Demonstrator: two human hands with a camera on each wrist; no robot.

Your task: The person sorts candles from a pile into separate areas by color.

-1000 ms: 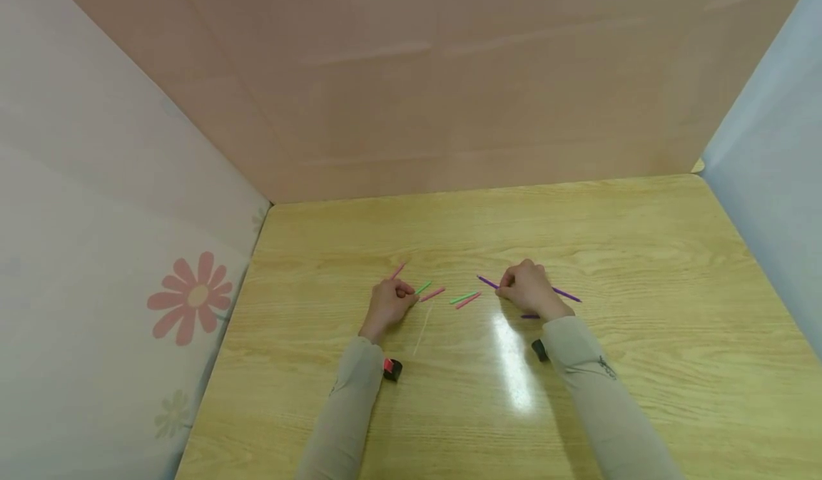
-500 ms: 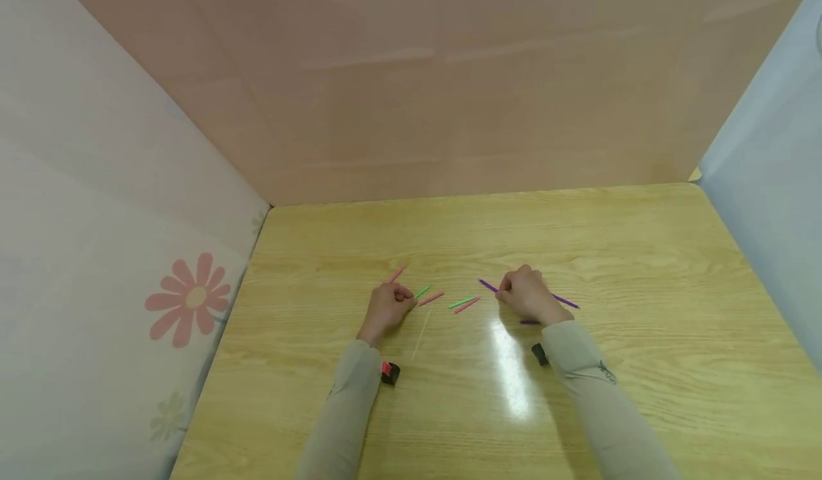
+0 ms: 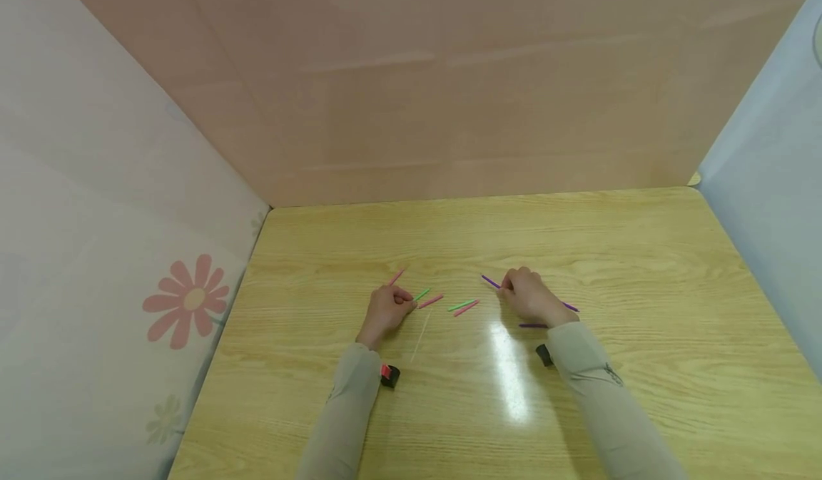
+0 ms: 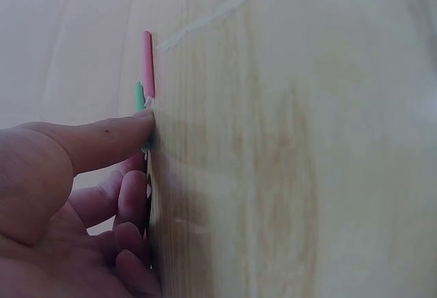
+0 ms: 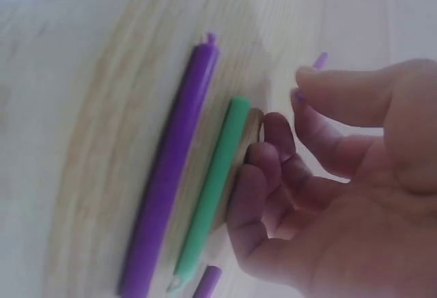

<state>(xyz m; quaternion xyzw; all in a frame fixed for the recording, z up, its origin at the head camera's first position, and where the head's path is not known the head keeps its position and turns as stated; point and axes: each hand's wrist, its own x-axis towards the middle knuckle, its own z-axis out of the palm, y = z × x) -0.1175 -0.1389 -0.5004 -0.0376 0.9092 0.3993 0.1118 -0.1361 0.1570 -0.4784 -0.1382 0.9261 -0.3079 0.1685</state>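
In the head view my left hand (image 3: pixel 385 312) is low over the table, thumb and forefinger pinching a thin green candle (image 3: pixel 422 294). A pink candle (image 3: pixel 431 301) lies just right of those fingertips; another pink candle (image 3: pixel 396 277) is beyond the knuckles. My right hand (image 3: pixel 529 296) pinches a purple candle (image 3: pixel 491 282) whose left end sticks out past the fingertips. Below that hand, the right wrist view shows a purple candle (image 5: pixel 171 168) and a green candle (image 5: pixel 212 188) side by side. Another purple candle (image 3: pixel 570 307) lies partly hidden behind the right hand.
Between the hands, a green candle (image 3: pixel 463 305) and a pink candle (image 3: pixel 467 308) lie together on the wooden table (image 3: pixel 449 409). A thin pale streak (image 3: pixel 420 336) runs across the tabletop. Fabric panels stand at the back (image 3: pixel 411 109) and both sides.
My right hand has shifted slightly forward and right with the purple candle, uncovering more of the purple candle near its wrist. The left hand has stayed almost still.
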